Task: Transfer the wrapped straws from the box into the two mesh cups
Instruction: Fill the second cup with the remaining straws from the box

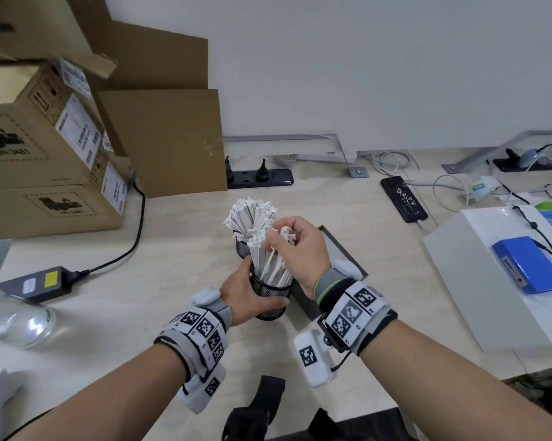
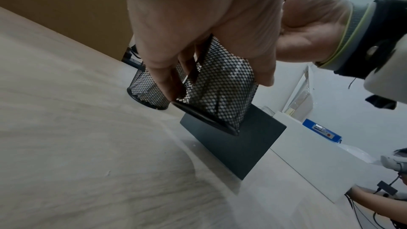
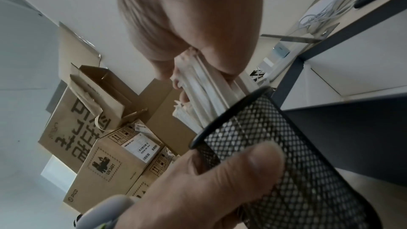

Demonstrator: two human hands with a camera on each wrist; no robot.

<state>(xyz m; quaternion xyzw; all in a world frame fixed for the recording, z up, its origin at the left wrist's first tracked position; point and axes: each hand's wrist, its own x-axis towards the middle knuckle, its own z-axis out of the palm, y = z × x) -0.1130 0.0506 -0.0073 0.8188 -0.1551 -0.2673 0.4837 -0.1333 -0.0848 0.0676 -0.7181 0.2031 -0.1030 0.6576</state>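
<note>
Black wire mesh forms the near cup (image 1: 270,292), which the left hand (image 1: 247,294) grips round its wall, thumb across the front and fingers curled behind. In the left wrist view this cup is tilted, its base lifted off the table (image 1: 109,313) on one side. The right hand (image 1: 300,253) is directly above it, fingers and thumb closed round a bundle of wrapped straws (image 1: 276,265) whose lower ends already sit inside the cup; the upper ends poke out past the knuckles. The right wrist view shows the straws running from the pinching fingers (image 3: 167,69) down over the cup's rim.

Just behind, toward the far edge of the table, stands the second mesh cup (image 1: 242,248), upright and packed with wrapped straws (image 1: 249,216) that fan out above it. The two cups are close together; whether they touch cannot be told.

The dark box (image 1: 338,249) lies on the table just to the right of the held cup, largely hidden under the right hand and wrist, so its contents cannot be seen from the head view.

Stacked cardboard cartons (image 1: 45,148) fill the table's far left corner, and a black power strip (image 1: 258,178) sits along the far edge.
</note>
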